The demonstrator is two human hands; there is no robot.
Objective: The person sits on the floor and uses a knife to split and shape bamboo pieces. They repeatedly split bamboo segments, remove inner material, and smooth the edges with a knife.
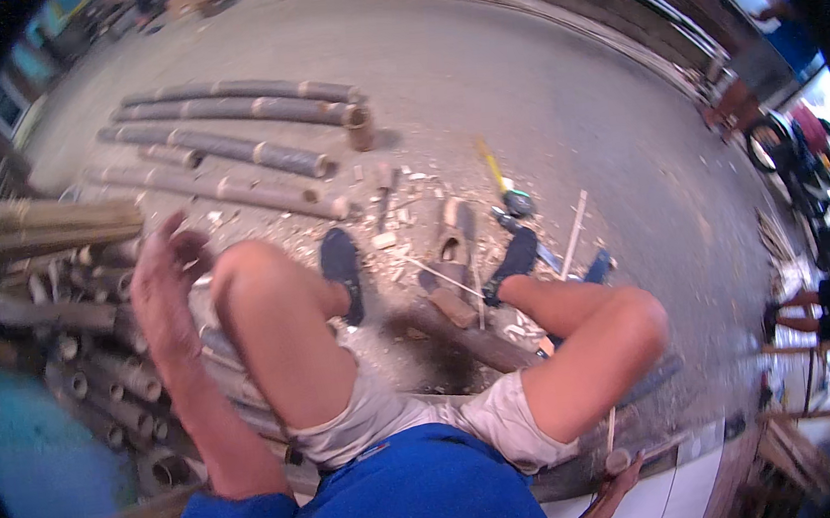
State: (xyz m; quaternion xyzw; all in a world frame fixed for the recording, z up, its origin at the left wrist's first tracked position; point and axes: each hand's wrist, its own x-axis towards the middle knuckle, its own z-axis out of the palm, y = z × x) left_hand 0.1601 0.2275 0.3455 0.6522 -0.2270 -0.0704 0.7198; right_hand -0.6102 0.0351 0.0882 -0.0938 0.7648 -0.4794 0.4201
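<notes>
My left hand [169, 273] is raised beside my left knee, its fingers curved and apart with nothing in them. Low on the right, by my hip, my right hand [624, 479] closes around a short bamboo piece [617, 460], whose pale round end faces up; part of that hand is hidden. Between my feet lie cut bamboo pieces [452, 245] among pale chips [390, 261]. Beyond my right foot is what looks like a yellow tape measure [517, 202] with its strip pulled out. A dark, narrow tool [386, 187] lies among the chips.
Several long bamboo poles [231, 107] lie ahead on the left, beside an upright bamboo section [360, 129]. Stacked bamboo [97, 379] fills the left side. A thin pale strip [574, 234] lies right of my foot. Far right are a motorbike [797, 182] and another person's legs [800, 312].
</notes>
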